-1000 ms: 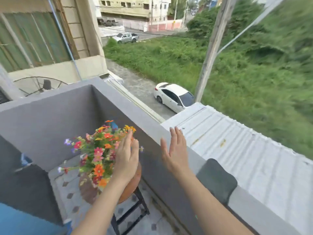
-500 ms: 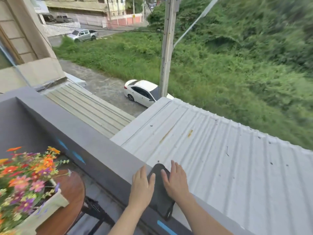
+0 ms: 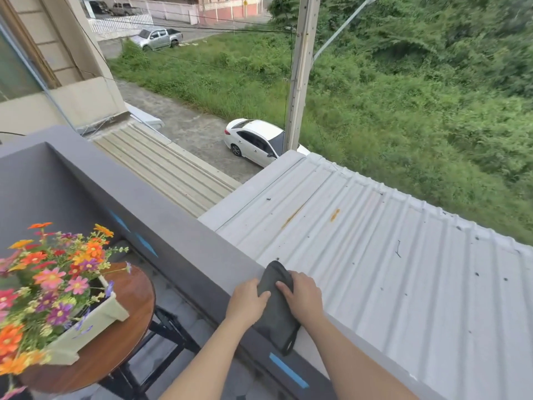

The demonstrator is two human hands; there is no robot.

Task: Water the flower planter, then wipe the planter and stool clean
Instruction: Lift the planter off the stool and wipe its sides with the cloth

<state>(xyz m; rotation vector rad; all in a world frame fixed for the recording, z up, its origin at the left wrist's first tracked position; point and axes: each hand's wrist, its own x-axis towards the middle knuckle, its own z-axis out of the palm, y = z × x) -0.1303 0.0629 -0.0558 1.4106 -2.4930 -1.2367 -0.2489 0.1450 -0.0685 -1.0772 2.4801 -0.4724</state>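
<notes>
Head cam, looking down over the balcony wall [image 3: 184,241]. Both my hands are on the dark grey cloth [image 3: 278,319]. It lies draped across the top of the wall, its lower end w/ a small loop hanging over the inner face. L hand [image 3: 245,301] is at the cloth's left edge, fingers [image 3: 262,296] curled in and gripping the fabric. R hand [image 3: 304,298] is at the right edge, fingers [image 3: 284,285] bent down onto the cloth and gripping it too. The 2 hands nearly meet over the cloth's upper half.

The flower planter [image 3: 95,316], pale green & rectangular, stands well apart to the left, inside the balcony. It sits on the stool [image 3: 132,287], which has a round wooden top on black legs. The planter is packed w/ orange, pink, red & purple flowers [image 3: 54,278]. There's a blue tape mark [image 3: 285,370] on the wall's inner face, just below the cloth.

Beyond the wall, a white corrugated roof [image 3: 375,241] lies right below. A white car [image 3: 253,140] is parked by a utility pole [image 3: 300,76], w/ thick green scrub to the right. A silver pickup [image 3: 157,38] is further back.
</notes>
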